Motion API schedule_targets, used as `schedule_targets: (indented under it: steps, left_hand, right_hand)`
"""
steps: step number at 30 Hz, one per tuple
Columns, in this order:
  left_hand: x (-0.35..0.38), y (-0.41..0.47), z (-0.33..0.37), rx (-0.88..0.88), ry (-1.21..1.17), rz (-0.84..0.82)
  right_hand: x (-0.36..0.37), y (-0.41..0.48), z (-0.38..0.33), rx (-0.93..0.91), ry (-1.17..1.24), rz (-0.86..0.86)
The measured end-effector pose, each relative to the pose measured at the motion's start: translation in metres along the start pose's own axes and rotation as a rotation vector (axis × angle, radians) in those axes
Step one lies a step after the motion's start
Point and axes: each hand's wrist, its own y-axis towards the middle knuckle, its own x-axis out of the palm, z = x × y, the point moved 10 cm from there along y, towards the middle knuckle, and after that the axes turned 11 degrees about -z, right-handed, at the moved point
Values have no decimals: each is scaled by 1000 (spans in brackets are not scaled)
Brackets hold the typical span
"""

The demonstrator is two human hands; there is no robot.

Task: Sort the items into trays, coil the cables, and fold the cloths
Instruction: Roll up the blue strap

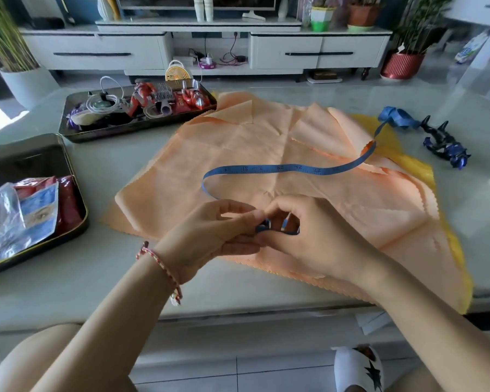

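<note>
A blue measuring tape point(269, 168) snakes across a spread peach cloth point(266, 142) from a bunched end at the far right to my hands near the table's front edge. My left hand point(212, 236) pinches a small rolled start of the tape between thumb and fingers. My right hand point(303, 236) curls around the tape beside that roll. A yellow cloth point(408, 162) lies under the peach one, showing along its right side.
A dark tray point(71, 137) at the back left holds coiled cables, red toys and a brush. Another tray point(79, 205) at the left holds snack packets. A dark blue toy figure point(444, 145) lies at the far right. A TV cabinet stands behind the table.
</note>
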Motion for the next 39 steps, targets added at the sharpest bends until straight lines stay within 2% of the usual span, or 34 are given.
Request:
schedule_targets:
  steps: [2, 5, 7, 10, 13, 18, 22, 24, 26, 28, 31, 34, 36, 39]
  left_hand:
    - [5, 0, -5, 41, -82, 34]
    - [3, 1, -8, 24, -103, 68]
    - [-2, -1, -7, -33, -45, 50]
    - [-1, -5, -3, -116, 78, -90]
    - [2, -9, 0, -137, 193, -158]
    - [-3, -4, -2, -32, 100, 25]
    - [7, -2, -12, -7, -29, 76]
    - [8, -2, -12, 15, -38, 93]
    - [4, -2, -11, 27, -14, 115]
    - [0, -2, -9, 15, 69, 104]
    - [-2, -5, -4, -33, 231, 14]
    - [-3, -10, -1, -117, 364, -93]
    - [-5, -12, 0, -147, 416, -128]
    - [-8, -10, 2, -82, 309, -72]
  right_hand:
    - [-4, -2, -2, 25, -84, 96]
    - [2, -3, -12, 5, -315, 102]
    - [8, -1, -12, 3, -241, 29]
    - [22, 2, -9, 9, 35, -173]
    - [29, 0, -10, 1, 106, -265]
    - [3, -2, -7, 12, -10, 62]
    - [3, -8, -25, -52, -317, 192]
    - [2, -9, -30, -77, -385, 228]
    - [3, -7, -28, -65, -346, 194]
    - [5, -2, -20, -42, -196, 112]
    - [13, 2, -15, -29, 1, -71]
    - [19, 0, -19, -56, 27, -199]
    - [21, -2, -19, -62, 67, -216]
    - [13, -1, -16, -45, 16, -68]
